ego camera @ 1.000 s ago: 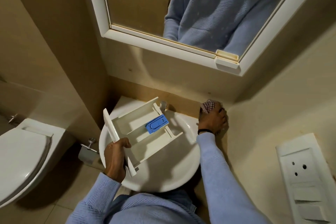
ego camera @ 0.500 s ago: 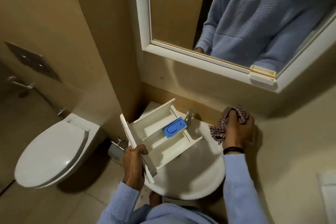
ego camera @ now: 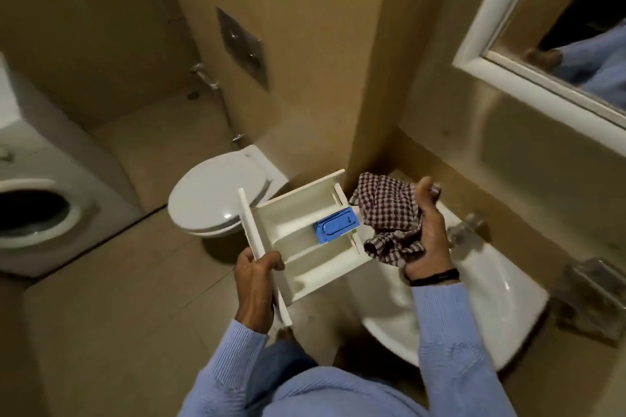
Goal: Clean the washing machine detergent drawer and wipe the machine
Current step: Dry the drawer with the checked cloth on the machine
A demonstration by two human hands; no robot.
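Observation:
My left hand (ego camera: 255, 284) grips the front panel of the white detergent drawer (ego camera: 298, 244), held level in the air between the toilet and the sink. A blue insert (ego camera: 335, 229) sits in the drawer's middle compartment. My right hand (ego camera: 430, 230) is closed around a bunched checkered cloth (ego camera: 386, 213), which hangs just right of the drawer, over the sink's left edge. The white washing machine (ego camera: 40, 186) with its round door opening stands at the far left.
A white toilet (ego camera: 220, 200) with its lid down stands behind the drawer. The white sink (ego camera: 474, 308) and its tap (ego camera: 464, 230) are at the right, a soap holder (ego camera: 589, 294) beside it. A framed mirror (ego camera: 542, 61) hangs above. Tiled floor lies between me and the machine.
The view has swung left, bringing the toilet and washing machine into sight. My right hand lifted the cloth from beside the tap and brought it next to the drawer, now off the sink.

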